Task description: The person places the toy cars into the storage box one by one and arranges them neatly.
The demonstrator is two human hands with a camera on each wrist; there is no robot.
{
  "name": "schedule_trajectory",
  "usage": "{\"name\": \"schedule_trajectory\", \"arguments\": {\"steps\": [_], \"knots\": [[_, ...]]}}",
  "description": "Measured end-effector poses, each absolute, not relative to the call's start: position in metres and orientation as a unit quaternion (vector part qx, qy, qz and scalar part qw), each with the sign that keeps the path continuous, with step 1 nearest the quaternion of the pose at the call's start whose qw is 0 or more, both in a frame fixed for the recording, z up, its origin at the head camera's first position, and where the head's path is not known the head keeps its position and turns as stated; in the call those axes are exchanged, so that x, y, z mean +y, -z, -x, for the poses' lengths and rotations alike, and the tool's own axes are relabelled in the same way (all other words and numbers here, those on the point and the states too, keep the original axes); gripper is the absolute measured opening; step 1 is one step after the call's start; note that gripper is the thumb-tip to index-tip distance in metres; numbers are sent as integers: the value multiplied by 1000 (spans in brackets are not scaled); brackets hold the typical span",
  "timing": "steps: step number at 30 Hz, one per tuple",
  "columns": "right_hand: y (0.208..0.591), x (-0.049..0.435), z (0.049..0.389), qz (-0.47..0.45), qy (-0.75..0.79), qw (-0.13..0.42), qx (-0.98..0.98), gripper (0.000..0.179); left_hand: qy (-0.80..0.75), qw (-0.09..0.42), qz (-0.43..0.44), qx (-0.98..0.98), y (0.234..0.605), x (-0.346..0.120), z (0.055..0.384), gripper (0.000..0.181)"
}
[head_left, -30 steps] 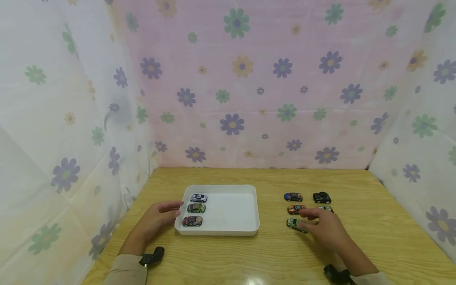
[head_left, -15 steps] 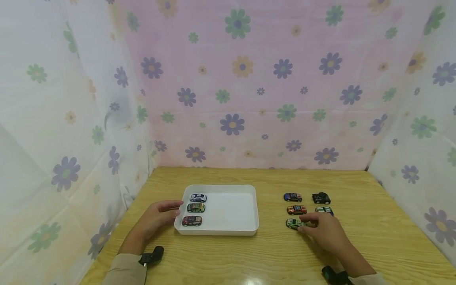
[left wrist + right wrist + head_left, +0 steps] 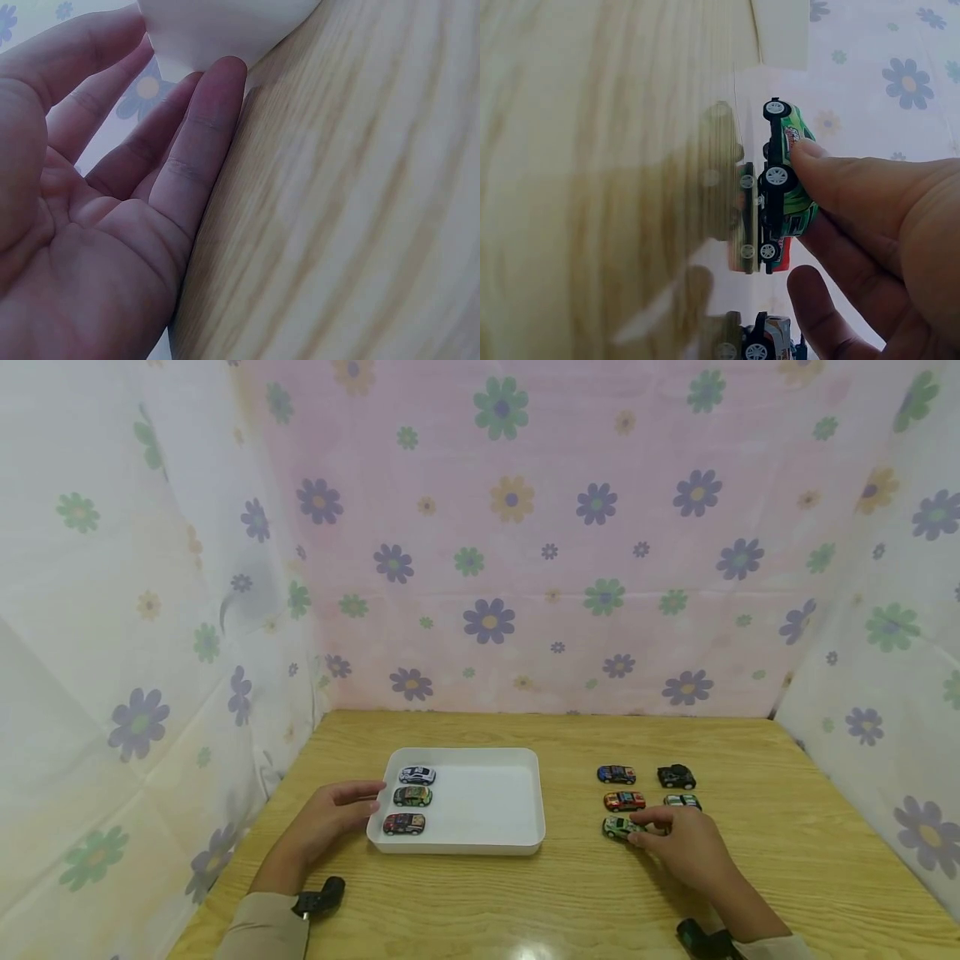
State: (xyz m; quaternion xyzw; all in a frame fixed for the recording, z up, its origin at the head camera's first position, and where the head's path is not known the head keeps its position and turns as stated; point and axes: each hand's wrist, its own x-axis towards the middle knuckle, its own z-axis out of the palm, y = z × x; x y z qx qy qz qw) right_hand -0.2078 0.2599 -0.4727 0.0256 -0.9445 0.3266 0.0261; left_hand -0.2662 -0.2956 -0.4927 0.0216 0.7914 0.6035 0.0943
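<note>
My right hand (image 3: 686, 847) pinches a green toy car (image 3: 618, 828) between thumb and fingers, at the near end of the toy cars on the right. In the right wrist view the green car shows side-on, its wheels just off the wood, with the thumb on its near side. An orange-red toy car (image 3: 624, 802) stands right behind it. On the left, my left hand (image 3: 330, 822) has its fingers extended against the left side of a white tray (image 3: 487, 849). The left wrist view shows those fingertips at the tray's outer wall, the palm holding nothing.
Along the tray's left side are a white toy car (image 3: 417, 775), a green-patterned one (image 3: 412, 797) and a dark red one (image 3: 404, 824). Beyond the right hand stand blue (image 3: 617, 774), black (image 3: 677, 777) and white-green (image 3: 682, 802) toy cars. Flowered cloth (image 3: 487, 668) encloses the wooden table (image 3: 465, 906).
My right thumb and fingers have closed on the green toy car, which has turned slightly and risen a little. The left hand and the tray have stayed in place.
</note>
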Motion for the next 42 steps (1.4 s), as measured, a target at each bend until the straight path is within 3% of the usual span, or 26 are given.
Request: {"name": "schedule_trajectory", "arguments": {"steps": [18, 28, 42], "knots": [[464, 252, 213, -36, -340, 28, -939, 24, -604, 95, -24, 791, 491, -296, 266, 48], [453, 241, 219, -83, -340, 59, -935, 25, -614, 99, -18, 783, 491, -294, 266, 48], [441, 217, 227, -80, -376, 33, -923, 27, -611, 99, -19, 785, 492, -295, 266, 47]]}}
